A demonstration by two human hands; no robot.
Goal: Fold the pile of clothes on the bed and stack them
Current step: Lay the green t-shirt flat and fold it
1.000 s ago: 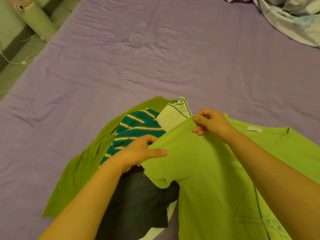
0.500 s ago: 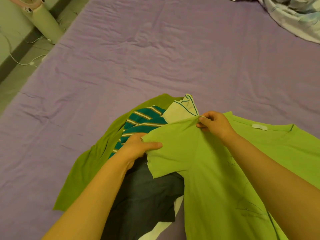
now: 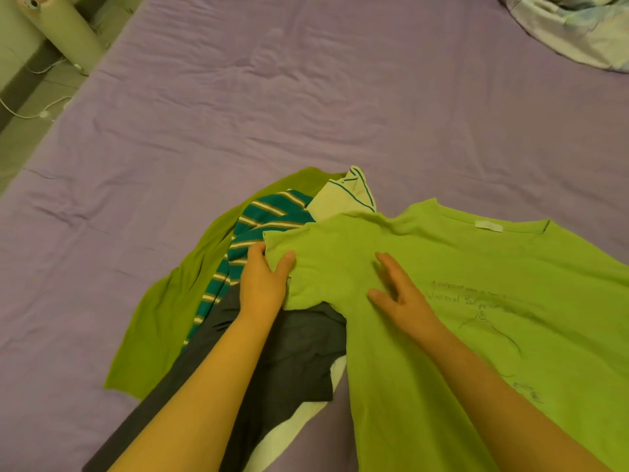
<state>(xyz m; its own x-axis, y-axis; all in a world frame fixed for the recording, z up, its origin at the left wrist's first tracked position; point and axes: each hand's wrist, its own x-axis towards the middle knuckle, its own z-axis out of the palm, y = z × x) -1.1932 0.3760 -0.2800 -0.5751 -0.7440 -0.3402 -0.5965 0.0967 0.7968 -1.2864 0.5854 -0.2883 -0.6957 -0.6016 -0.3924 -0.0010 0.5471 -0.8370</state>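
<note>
Purple bedsheet (image 3: pixel 306 107) is seen wrinkled across the whole frame; a crumpled pale blanket (image 3: pixel 578 28) is located at the far right corner, a pale green fan pole (image 3: pixel 68 32) and white cables (image 3: pixel 41 114) off the bed's left edge. No containers are visible.

Light green T-shirt (image 3: pixel 476 318) is laid flat on the sheet at near right: neckline with white label toward the far side, hem toward the viewer, long axis running near-to-far, tilted slightly. Faint handwriting-style print is seen on it, not legible. Its left sleeve is spread over the pile.

Pile is located just left of the shirt: teal striped garment (image 3: pixel 258 219), dark grey garment (image 3: pixel 272 352), darker green garment (image 3: pixel 170 301) underneath, pale collar piece (image 3: pixel 343 199) at the far end.

Left hand (image 3: pixel 262 287): sleeve edge is pinched between thumb and fingers. Right hand (image 3: pixel 405 301): fingers extended and spread, laid flat on the shirt near the armpit, nothing grasped.
</note>
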